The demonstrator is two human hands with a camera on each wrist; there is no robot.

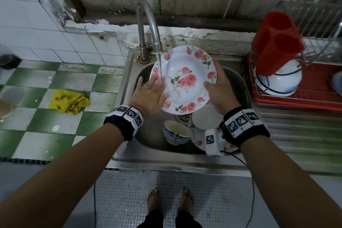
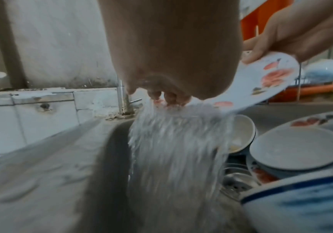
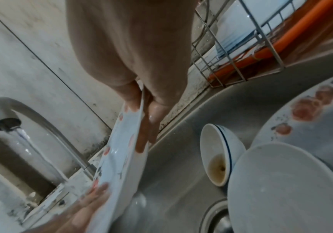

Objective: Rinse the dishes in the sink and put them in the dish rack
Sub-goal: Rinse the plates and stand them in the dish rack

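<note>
A white plate with pink roses (image 1: 183, 77) is tilted over the sink (image 1: 129, 83) under the running tap (image 1: 148, 22). My right hand (image 1: 218, 89) grips its right rim, thumb on the face and fingers behind, as the right wrist view shows on the plate (image 3: 121, 157). My left hand (image 1: 149, 94) lies flat on the plate's wet left side, fingers straight in the water stream (image 2: 173, 149). Down in the sink sit a blue-patterned bowl (image 1: 176, 132), a white bowl (image 1: 206, 117) and another rose plate (image 1: 199, 140).
The wire dish rack (image 1: 303, 87) on a red tray stands right of the sink, holding a blue-rimmed bowl (image 1: 277, 83) and a red cutlery holder (image 1: 275, 42). A yellow cloth (image 1: 69, 101) lies on the green-and-white tiled counter to the left.
</note>
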